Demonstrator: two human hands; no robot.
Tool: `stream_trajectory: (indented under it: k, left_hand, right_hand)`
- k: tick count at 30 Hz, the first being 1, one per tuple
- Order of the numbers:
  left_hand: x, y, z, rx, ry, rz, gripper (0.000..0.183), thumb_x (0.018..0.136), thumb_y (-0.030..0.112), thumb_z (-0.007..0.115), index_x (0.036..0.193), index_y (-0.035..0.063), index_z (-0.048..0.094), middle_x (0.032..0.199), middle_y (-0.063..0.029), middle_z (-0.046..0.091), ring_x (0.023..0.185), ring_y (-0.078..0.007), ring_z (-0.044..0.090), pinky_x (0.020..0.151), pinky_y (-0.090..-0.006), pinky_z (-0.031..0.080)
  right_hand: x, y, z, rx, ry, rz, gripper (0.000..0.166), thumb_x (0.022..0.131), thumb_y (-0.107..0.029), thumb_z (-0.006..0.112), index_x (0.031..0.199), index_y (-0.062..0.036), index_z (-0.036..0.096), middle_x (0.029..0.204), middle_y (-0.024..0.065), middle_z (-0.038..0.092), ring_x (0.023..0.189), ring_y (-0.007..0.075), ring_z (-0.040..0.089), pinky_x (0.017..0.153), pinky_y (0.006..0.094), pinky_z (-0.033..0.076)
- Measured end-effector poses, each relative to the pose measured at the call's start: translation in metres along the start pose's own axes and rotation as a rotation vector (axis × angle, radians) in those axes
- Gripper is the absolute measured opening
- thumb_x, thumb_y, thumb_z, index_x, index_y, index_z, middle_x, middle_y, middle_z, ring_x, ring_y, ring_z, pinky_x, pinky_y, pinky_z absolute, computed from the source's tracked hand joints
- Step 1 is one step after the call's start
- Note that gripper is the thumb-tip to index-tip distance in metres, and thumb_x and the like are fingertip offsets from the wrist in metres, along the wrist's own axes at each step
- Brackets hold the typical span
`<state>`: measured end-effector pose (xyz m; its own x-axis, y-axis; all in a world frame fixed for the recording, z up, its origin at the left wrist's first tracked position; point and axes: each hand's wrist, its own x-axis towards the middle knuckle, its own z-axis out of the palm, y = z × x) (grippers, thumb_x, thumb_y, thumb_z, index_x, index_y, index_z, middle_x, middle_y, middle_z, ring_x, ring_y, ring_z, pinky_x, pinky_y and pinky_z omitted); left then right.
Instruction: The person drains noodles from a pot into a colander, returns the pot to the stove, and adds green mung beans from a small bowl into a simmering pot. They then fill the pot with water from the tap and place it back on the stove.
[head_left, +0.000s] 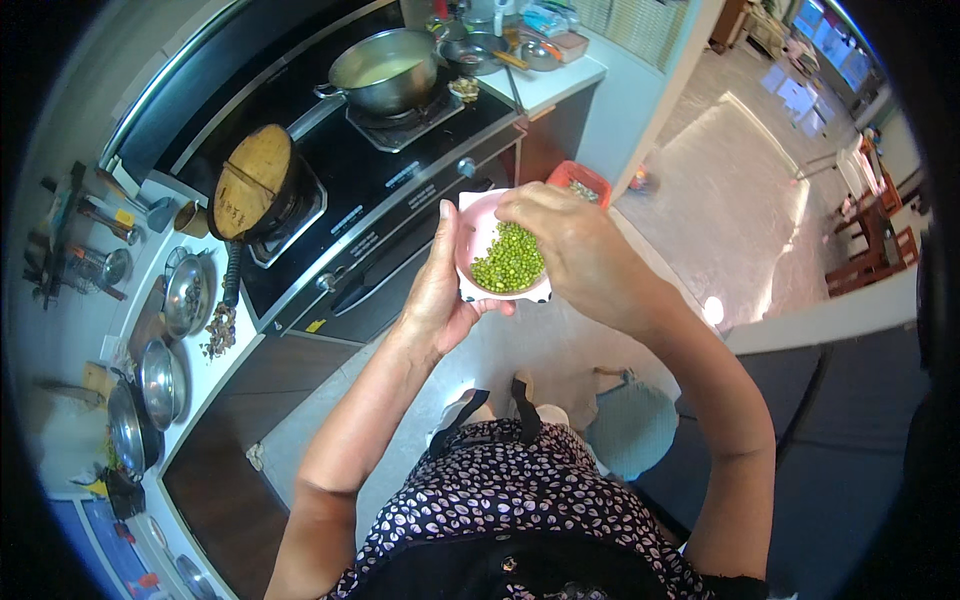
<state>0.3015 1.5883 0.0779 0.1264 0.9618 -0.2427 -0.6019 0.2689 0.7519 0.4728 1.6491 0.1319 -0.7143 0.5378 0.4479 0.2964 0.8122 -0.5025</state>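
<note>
My left hand holds a small pink bowl from its left side and below, the thumb along the rim. Green mung beans lie in the bowl, heaped toward its right and near side, while part of the pink bottom shows bare. Over the bowl's right edge reaches my right hand, its fingers curled down toward the beans. The fingertips are partly hidden, so whether they pinch any beans cannot be seen. The bowl is held in front of me, above the floor and apart from the stove.
A gas stove carries a steel pot of pale liquid and a wok with a wooden lid. Metal bowls line the left counter. A red basket stands beyond my right hand; a blue round stool is by my feet.
</note>
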Motion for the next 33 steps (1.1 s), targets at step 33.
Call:
stream_trajectory:
  k: [33]
  left_hand:
    - [0.343, 0.280, -0.227, 0.273, 0.492, 0.309, 0.072, 0.097, 0.068, 0.036, 0.135, 0.0083, 0.049, 0.121, -0.0128, 0.060, 0.097, -0.0212, 0.065, 0.055, -0.0267, 0.061]
  right_hand:
    - [0.470, 0.280, 0.162, 0.082, -0.557, -0.280, 0.027, 0.098, -0.027, 0.050, 0.108, -0.0073, 0.066, 0.109, 0.0128, 0.063, 0.104, 0.0278, 0.059, 0.090, 0.0412, 0.045]
